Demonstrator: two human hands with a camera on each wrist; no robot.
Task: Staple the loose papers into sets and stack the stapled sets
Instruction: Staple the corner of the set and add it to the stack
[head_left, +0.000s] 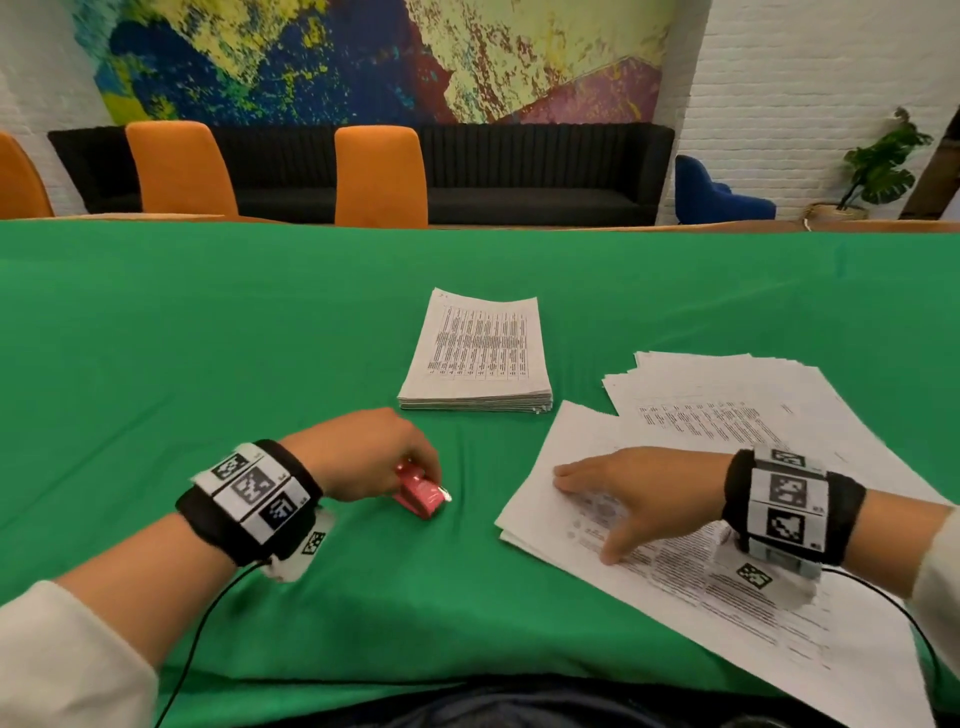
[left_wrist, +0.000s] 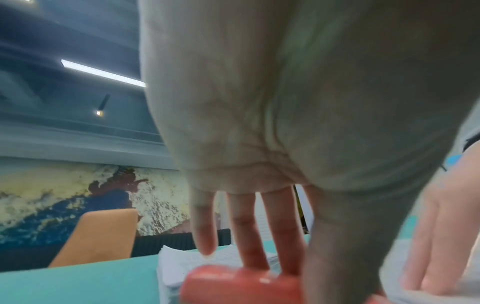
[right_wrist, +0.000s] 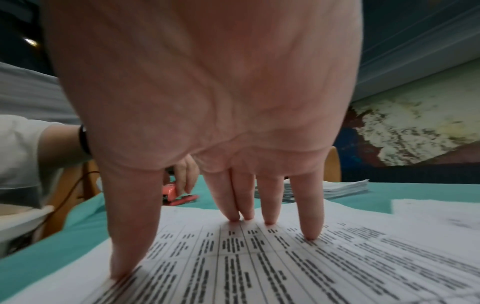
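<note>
Pressing down with straight, spread fingers, my right hand (head_left: 631, 493) lies flat on the top sheet of the loose papers (head_left: 737, 561), thumb and fingertips (right_wrist: 310, 230) all touching the printed page. These sheets fan out untidily across the right side of the green tablecloth (head_left: 208, 338). My left hand (head_left: 369, 452) reaches down onto the red stapler (head_left: 420, 491), which sits on the cloth just left of the loose sheets; my fingers touch its top, but I cannot tell whether they actually grip it. A neat stack of papers (head_left: 480, 358) lies farther out, in the middle of the table, apart from both hands.
</note>
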